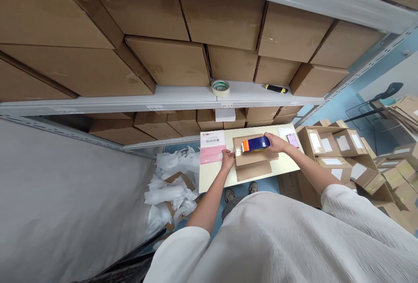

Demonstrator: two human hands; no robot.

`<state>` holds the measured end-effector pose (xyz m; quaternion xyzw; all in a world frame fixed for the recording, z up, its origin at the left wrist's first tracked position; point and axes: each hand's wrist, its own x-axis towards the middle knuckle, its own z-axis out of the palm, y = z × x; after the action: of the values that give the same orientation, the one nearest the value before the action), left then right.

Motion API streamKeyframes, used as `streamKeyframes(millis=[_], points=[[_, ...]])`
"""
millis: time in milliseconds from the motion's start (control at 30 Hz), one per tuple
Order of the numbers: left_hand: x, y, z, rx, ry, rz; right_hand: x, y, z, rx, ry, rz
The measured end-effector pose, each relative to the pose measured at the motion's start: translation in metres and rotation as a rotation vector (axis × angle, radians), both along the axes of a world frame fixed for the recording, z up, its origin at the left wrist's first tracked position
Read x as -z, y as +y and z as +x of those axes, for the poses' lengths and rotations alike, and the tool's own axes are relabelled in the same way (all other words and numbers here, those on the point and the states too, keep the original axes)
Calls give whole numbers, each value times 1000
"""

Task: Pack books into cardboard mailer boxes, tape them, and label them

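Note:
My right hand [274, 143] is wrapped round the back of a blue and orange packing tape dispenser [257, 144]. The dispenser lies over the top of a brown cardboard box [251, 160], its orange end pointing left. A strip of clear tape [238, 150] shines near the box's left end. At that left edge is my left hand [227, 160], its fingers curled together; what they pinch, if anything, is too small to make out. An open flap [254, 172] of the box extends toward me over the pale yellow table [215, 176].
A pink and white sheet [212, 147] and a phone [293, 140] lie on the table. The shelf above carries a tape roll [220, 88], a utility knife [276, 89] and boxes. Labelled cartons [329, 161] stand at right; white packing material [174, 191] covers the floor at left.

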<state>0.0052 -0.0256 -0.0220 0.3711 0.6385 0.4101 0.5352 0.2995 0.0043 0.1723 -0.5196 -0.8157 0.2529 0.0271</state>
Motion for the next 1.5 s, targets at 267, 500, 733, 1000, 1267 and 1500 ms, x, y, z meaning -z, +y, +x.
streamKeyframes(millis=[267,500,733,1000,1267,1500], points=[[-14,-6,-3,-21,117,7,-1,-1,-2,19,12,-6],[-42,-9,-13,97,66,187,2,0,-2,26,23,0],[-68,4,-14,622,408,251,8,2,-3,12,103,3],[-57,3,-20,562,266,159,8,-6,3,59,198,-18],[-64,1,-19,512,282,101,-10,-3,6,9,-3,-33],[-61,1,-19,462,305,86,-23,7,15,-50,-193,-31]])
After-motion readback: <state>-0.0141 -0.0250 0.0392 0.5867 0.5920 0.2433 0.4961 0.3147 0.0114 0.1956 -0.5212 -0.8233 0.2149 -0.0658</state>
